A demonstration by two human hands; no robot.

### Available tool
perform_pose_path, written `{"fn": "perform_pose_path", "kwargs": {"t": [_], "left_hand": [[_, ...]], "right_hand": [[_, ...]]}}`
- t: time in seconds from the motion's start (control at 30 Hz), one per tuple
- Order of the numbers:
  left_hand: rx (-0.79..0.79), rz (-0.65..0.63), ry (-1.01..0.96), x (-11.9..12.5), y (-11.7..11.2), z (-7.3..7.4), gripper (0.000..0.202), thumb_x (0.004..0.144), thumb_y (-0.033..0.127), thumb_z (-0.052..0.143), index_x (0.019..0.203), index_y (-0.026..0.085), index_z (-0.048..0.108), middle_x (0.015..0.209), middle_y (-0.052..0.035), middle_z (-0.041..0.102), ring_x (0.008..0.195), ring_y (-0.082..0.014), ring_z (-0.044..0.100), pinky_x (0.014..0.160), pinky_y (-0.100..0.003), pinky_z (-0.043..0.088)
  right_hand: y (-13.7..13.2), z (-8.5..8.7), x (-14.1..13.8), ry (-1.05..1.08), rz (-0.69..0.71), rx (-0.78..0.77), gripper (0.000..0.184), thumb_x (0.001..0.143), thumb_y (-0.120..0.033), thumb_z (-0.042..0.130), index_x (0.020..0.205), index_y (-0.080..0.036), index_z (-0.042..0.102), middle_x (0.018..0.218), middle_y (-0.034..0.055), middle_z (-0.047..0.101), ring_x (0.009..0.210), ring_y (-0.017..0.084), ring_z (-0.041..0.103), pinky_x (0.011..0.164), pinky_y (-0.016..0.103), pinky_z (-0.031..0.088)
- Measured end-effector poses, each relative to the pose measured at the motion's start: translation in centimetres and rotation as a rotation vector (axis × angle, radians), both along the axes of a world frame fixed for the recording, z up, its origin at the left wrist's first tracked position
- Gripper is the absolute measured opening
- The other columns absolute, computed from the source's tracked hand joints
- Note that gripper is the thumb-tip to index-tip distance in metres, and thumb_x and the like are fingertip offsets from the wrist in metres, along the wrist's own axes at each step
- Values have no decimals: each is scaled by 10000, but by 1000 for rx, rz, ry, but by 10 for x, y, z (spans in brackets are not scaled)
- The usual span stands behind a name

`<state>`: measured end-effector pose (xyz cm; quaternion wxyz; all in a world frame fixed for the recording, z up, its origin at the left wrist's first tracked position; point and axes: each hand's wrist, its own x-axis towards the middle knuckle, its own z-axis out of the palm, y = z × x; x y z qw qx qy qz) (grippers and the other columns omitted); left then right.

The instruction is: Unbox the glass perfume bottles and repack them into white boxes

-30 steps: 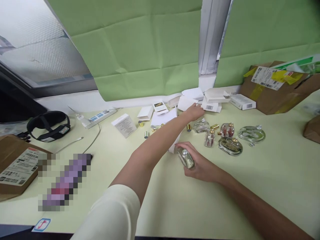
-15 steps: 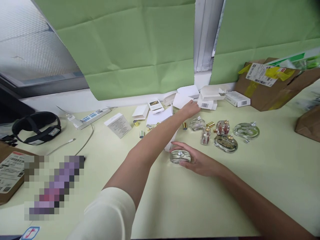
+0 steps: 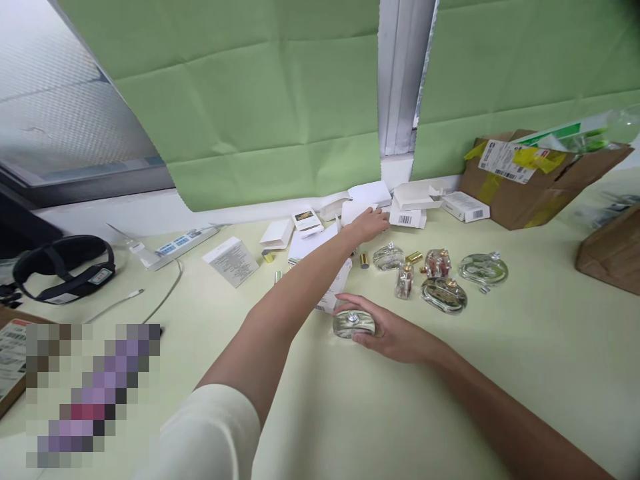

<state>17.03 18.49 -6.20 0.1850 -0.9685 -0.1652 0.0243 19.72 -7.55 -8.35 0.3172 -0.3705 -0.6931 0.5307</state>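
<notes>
My right hand [image 3: 395, 330] is closed around a clear glass perfume bottle [image 3: 345, 327] with a silver nozzle, which stands upright on the table. Further back, my left hand [image 3: 369, 225] reaches among white cartons, its fingers apart over a white box [image 3: 353, 212]; whether they touch it I cannot tell. A printed white carton [image 3: 330, 300], partly hidden by my left forearm, lies behind the held bottle. To the right are several more perfume bottles, among them an oval one [image 3: 484, 269], a dark-patterned one [image 3: 444, 295] and a small one [image 3: 404, 283].
A gold cap [image 3: 363, 260] and another gold cap [image 3: 414, 257] lie near the bottles. A carton with a barcode [image 3: 407, 219] sits by the window ledge. A brown cardboard box [image 3: 520, 193] stands at back right. Left are a printed carton [image 3: 231, 262], power strip [image 3: 185, 245] and black headset [image 3: 65, 267].
My left hand has shifted a little left, away from the barcode carton. My right hand keeps its hold on the perfume bottle. The whole view has shifted slightly.
</notes>
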Motion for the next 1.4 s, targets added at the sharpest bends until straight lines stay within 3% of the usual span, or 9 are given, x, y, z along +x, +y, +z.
{"fn": "perform_pose_path", "kwargs": {"t": [0.1,0.37,0.47,0.6,0.7,0.8,0.93,1.1,1.4], "left_hand": [[-3,10,-18,5,1,-4,399,867,31,462,1184,183,650,1220,-138,618,1157,-261,483,908,-365,327],[-70,7,-44,14,-3,-1,208,841,54,546,941,149,702,1170,-142,633,1138,-260,496,937,-375,323],[-103,-4,-83,12,-10,7,186,882,110,554,1006,148,687,1218,-136,607,1178,-264,475,964,-377,326],[-327,13,-469,-21,-36,31,170,938,212,555,1061,176,666,1199,-107,598,1120,-238,519,951,-370,381],[-692,57,-882,-77,-83,46,167,938,299,588,1036,193,671,1125,-76,625,982,-177,578,875,-311,438],[-1109,179,-1098,-138,-146,44,268,922,417,608,1074,209,682,1115,-64,650,1010,-181,586,846,-289,447],[-1411,223,-1268,-183,-203,21,240,884,406,669,1042,232,715,1120,-46,638,958,-159,576,817,-273,426],[-1551,176,-1341,-185,-214,1,195,877,381,686,1002,243,745,1107,-43,626,1018,-164,558,880,-287,414],[-1632,150,-1292,-173,-213,6,209,873,355,694,1025,219,740,1085,-46,609,992,-150,558,886,-296,431]], "right_hand": [[0,0,0,1,-5,-7,657,928,-224,540,1516,-386,296,1421,28,513,712,88,519,561,214,450],[1,-3,1,8,15,-23,654,942,-258,554,1516,-407,277,1432,28,508,715,88,545,595,238,466],[0,-1,2,33,12,-35,752,893,-269,639,1530,-382,257,1451,51,495,986,154,617,699,260,527],[-1,8,10,99,-67,0,753,876,-333,688,1520,-333,299,1490,70,467,1370,223,439,1053,386,457],[2,14,16,181,-295,165,477,928,-345,619,1383,-304,482,1318,71,587,1249,210,547,1083,440,432],[4,20,17,222,-535,398,310,920,-303,631,1227,-304,589,1049,34,614,988,177,621,915,384,523],[3,34,7,61,-458,616,289,890,-245,672,1169,-314,640,1021,20,579,790,135,601,780,331,523],[4,48,-6,-96,-305,717,280,902,-231,658,1170,-312,660,1052,24,580,732,112,590,765,316,524],[9,41,-4,-91,-329,732,263,912,-206,645,1134,-336,701,1026,18,557,730,104,566,740,294,509]]}}
